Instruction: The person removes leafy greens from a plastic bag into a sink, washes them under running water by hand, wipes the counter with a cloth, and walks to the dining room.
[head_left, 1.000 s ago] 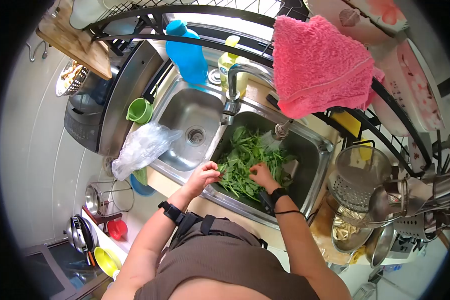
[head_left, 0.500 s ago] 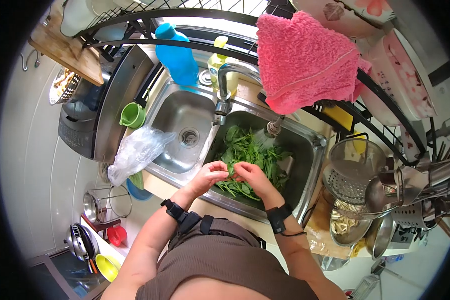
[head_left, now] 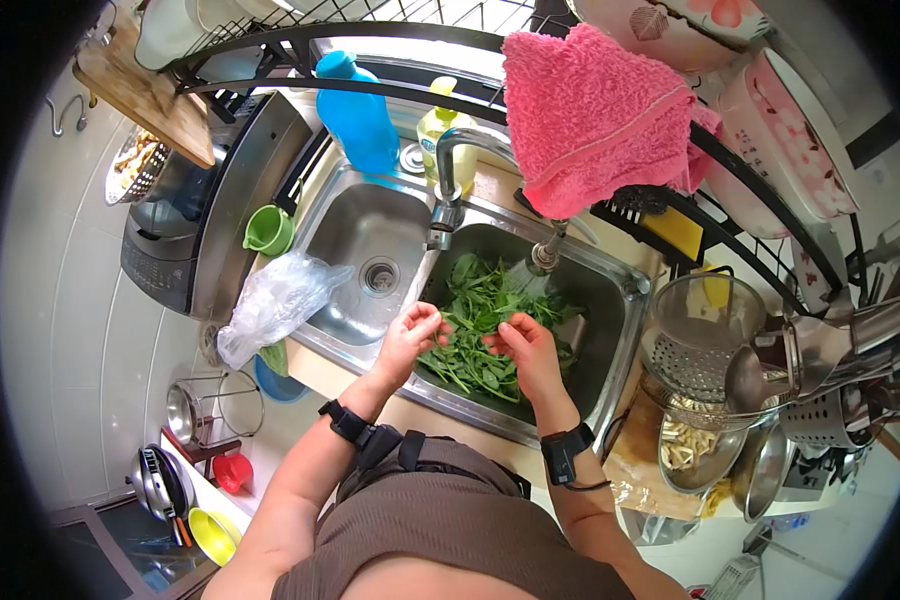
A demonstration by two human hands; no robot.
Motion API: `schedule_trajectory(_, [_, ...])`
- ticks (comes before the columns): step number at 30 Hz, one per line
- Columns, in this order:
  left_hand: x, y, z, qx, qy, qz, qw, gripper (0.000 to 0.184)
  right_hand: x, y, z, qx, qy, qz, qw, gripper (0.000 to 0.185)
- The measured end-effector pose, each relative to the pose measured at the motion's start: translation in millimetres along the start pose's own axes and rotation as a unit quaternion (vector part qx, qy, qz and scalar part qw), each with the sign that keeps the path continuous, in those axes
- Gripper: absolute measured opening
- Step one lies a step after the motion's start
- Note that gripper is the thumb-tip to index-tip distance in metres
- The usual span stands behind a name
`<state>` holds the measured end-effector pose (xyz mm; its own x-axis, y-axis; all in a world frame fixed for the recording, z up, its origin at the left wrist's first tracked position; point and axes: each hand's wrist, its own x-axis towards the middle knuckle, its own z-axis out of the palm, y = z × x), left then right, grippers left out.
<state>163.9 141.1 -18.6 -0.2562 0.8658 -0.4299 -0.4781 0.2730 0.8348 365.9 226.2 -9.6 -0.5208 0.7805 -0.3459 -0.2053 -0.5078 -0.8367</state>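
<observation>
Leafy greens (head_left: 482, 372) lie heaped in the right sink basin (head_left: 606, 385), long stems toward its front. My left hand (head_left: 411, 338) is over the basin's left front edge, its fingers pinched on a thin green stem at the fingertips. Over the right side of the heap is my right hand (head_left: 526, 348), its fingers loosely curled and a little apart. I can make out nothing in them. Water sprays onto the greens from a spray head (head_left: 545, 256) behind them. The curved faucet (head_left: 448, 190) stands between the two basins.
The left basin (head_left: 355, 235) has a crumpled plastic bag (head_left: 282, 305) at its front left. A green cup (head_left: 268, 231), blue bottle (head_left: 362, 118) and soap bottle (head_left: 440, 135) stand around the sink. A pink towel (head_left: 600, 115) hangs overhead from a black rack (head_left: 350, 28). Strainers (head_left: 700, 335) crowd the right.
My hands were close together with greens between their fingertips. They have moved apart, the left slightly up and left, the right to the right. The view has shifted slightly.
</observation>
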Motion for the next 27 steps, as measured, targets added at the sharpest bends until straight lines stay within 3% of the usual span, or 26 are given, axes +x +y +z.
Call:
schedule_trajectory(4, [0.2,8.0,9.6,-0.025,0.006,-0.020,0.999,0.019,-5.7,-2.6,1.8,-0.028,-0.011,0.000,1.000,0.009])
schedule_trajectory(9, [1.1,9.1,31.5,0.111,-0.076,0.042,0.990,0.030,-8.0,-1.3,11.4,-0.059,-0.032,0.001,0.998,0.010])
schedule_trajectory(10, [2.8,9.2,34.2,0.079,-0.084,0.040,0.993,0.033,-8.5,-0.7,12.6,-0.076,-0.044,-0.006,0.996,0.010])
schedule_trajectory(17, [4.7,9.6,34.6,0.077,-0.093,0.048,0.991,0.030,-7.3,11.1,4.7,-0.085,-0.020,-0.052,0.995,0.010])
schedule_trajectory(22, [9.6,1.0,28.4,0.006,-0.065,0.050,0.997,0.028,-10.7,7.2,-2.9,-0.057,-0.036,-0.019,0.998,0.017])
schedule_trajectory(27, [5.0,8.6,29.7,0.050,-0.100,0.055,0.992,0.026,-6.6,-4.1,4.1,-0.047,-0.016,0.017,0.999,0.020])
